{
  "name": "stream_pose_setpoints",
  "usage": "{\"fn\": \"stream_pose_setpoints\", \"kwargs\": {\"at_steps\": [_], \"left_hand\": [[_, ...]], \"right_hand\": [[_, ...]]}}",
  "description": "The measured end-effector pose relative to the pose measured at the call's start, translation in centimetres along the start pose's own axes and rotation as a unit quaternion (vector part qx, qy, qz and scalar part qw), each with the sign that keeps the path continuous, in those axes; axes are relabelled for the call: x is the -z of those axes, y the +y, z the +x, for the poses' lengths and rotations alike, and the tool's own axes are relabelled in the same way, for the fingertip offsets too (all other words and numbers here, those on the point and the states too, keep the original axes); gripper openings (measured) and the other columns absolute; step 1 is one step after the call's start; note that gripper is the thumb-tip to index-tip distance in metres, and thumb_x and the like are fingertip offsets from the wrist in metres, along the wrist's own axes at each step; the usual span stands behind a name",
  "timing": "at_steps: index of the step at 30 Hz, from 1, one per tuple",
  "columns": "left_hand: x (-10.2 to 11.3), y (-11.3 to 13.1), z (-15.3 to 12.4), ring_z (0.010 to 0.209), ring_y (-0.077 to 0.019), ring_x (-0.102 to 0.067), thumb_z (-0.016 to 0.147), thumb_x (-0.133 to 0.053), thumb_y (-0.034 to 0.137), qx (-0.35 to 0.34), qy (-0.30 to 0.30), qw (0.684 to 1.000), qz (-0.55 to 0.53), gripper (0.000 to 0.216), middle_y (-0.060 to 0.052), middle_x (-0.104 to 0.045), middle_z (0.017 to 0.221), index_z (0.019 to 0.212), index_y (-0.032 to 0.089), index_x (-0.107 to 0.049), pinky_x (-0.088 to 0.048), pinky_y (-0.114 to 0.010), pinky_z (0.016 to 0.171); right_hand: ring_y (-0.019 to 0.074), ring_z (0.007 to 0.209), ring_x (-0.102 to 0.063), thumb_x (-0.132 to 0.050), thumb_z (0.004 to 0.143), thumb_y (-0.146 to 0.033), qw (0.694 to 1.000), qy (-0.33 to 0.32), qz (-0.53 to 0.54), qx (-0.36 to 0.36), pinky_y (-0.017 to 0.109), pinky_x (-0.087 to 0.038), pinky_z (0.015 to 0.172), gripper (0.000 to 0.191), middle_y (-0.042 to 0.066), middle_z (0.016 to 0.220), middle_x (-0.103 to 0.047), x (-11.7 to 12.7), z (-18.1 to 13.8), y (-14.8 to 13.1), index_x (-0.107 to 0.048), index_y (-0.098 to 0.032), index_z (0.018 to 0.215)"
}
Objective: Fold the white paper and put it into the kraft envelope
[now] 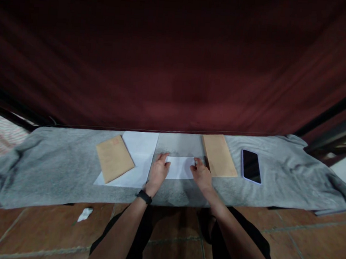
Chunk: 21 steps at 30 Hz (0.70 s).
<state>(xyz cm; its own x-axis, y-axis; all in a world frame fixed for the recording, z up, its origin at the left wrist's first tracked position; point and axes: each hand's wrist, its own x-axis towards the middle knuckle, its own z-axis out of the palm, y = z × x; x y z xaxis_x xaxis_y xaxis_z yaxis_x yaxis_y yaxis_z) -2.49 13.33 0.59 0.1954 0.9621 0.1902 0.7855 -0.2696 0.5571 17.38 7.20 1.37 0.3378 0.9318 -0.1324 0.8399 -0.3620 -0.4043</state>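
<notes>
A white sheet of paper [180, 168], narrow like a folded strip, lies between my hands on the grey cloth. At its left end is my left hand [159, 169], thumb and fingers closed on the edge. The upper right end is pinched by my right hand [201, 173], its fingers curled. Left of them, a stack of brown envelopes [115, 159] rests at an angle on larger white paper [140, 159]. Close to my right hand lies another stack of brown envelopes [221, 157].
A phone [251, 166] with a dark screen and pale purple case lies to the right. The grey cloth [59, 164] covers a long narrow surface. Behind it hangs a dark red curtain [177, 78]. A crumpled white scrap [85, 214] is on the tiled floor [54, 232].
</notes>
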Motion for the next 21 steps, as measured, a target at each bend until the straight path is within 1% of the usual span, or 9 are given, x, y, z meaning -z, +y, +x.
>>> {"fn": "stream_pose_setpoints", "kwargs": {"at_steps": [4,7,9,12,14,17,19,21], "left_hand": [[0.4,1.0,-0.8,0.117,-0.0265,-0.063,0.092,-0.054,0.012,-0.048,0.012,0.996,0.075,0.041,-0.016,-0.059,0.134,0.133,0.015,-0.060,-0.051,-0.039,0.103],[-0.1,1.7,-1.5,0.130,-0.0291,-0.055,0.098,-0.046,0.017,-0.079,0.014,0.988,0.130,0.039,-0.017,-0.052,0.147,0.135,0.014,-0.058,-0.045,-0.045,0.110],[-0.9,2.1,-2.0,0.139,-0.0289,-0.048,0.101,-0.043,0.023,-0.108,-0.004,0.983,0.145,0.042,-0.016,-0.047,0.154,0.140,0.014,-0.054,-0.040,-0.046,0.116],[-2.1,2.5,-3.0,0.151,-0.0288,-0.032,0.104,-0.042,0.037,-0.155,-0.048,0.973,0.163,0.050,-0.015,-0.038,0.161,0.147,0.013,-0.047,-0.028,-0.048,0.124],[-2.7,2.7,-3.6,0.153,-0.0289,-0.027,0.103,-0.041,0.045,-0.167,-0.070,0.968,0.174,0.056,-0.015,-0.035,0.163,0.150,0.014,-0.045,-0.023,-0.049,0.125],[-3.0,2.7,-4.1,0.154,-0.0283,-0.025,0.103,-0.040,0.051,-0.163,-0.081,0.966,0.184,0.060,-0.014,-0.032,0.164,0.153,0.017,-0.041,-0.022,-0.049,0.126],[-3.0,2.7,-4.1,0.154,-0.0284,-0.025,0.102,-0.040,0.051,-0.158,-0.082,0.966,0.187,0.061,-0.014,-0.031,0.165,0.154,0.019,-0.039,-0.022,-0.050,0.126],[-3.0,2.6,-4.1,0.154,-0.0287,-0.024,0.102,-0.041,0.050,-0.154,-0.082,0.967,0.188,0.061,-0.014,-0.029,0.165,0.155,0.019,-0.038,-0.021,-0.050,0.125]], "right_hand": [[0.0230,0.098,-0.074,-0.051,0.100,-0.029,1.000,0.005,-0.020,0.010,0.030,-0.052,0.084,0.044,0.006,0.105,-0.078,-0.1,-0.2,0.0,-0.050,-0.023,0.143],[0.0231,0.100,-0.074,-0.051,0.100,-0.029,1.000,0.002,-0.024,0.016,0.030,-0.052,0.085,0.044,0.007,0.105,-0.078,-0.1,-0.4,0.1,-0.050,-0.022,0.143],[0.0231,0.102,-0.073,-0.050,0.100,-0.028,1.000,0.000,-0.021,0.021,0.029,-0.051,0.086,0.043,0.008,0.106,-0.078,0.0,-0.4,0.1,-0.050,-0.022,0.143],[0.0228,0.103,-0.073,-0.049,0.101,-0.029,0.999,-0.002,-0.020,0.024,0.029,-0.051,0.086,0.042,0.008,0.109,-0.077,0.0,-0.4,0.0,-0.051,-0.022,0.142],[0.0221,0.102,-0.073,-0.048,0.101,-0.029,0.999,-0.004,-0.024,0.027,0.029,-0.051,0.086,0.042,0.008,0.110,-0.077,0.0,-0.4,0.1,-0.051,-0.022,0.142],[0.0214,0.100,-0.073,-0.046,0.101,-0.028,0.999,0.005,-0.034,0.037,0.029,-0.051,0.086,0.042,0.008,0.111,-0.076,-0.1,-0.6,0.3,-0.051,-0.021,0.142],[0.0232,0.103,-0.071,-0.046,0.101,-0.026,0.997,0.037,-0.050,0.052,0.031,-0.050,0.089,0.040,0.010,0.115,-0.074,-0.2,-0.8,0.3,-0.054,-0.019,0.139],[0.0267,0.111,-0.066,-0.044,0.100,-0.025,0.991,0.084,-0.062,0.085,0.036,-0.048,0.095,0.039,0.015,0.121,-0.071,-0.5,-1.0,0.1,-0.058,-0.015,0.135]]}}
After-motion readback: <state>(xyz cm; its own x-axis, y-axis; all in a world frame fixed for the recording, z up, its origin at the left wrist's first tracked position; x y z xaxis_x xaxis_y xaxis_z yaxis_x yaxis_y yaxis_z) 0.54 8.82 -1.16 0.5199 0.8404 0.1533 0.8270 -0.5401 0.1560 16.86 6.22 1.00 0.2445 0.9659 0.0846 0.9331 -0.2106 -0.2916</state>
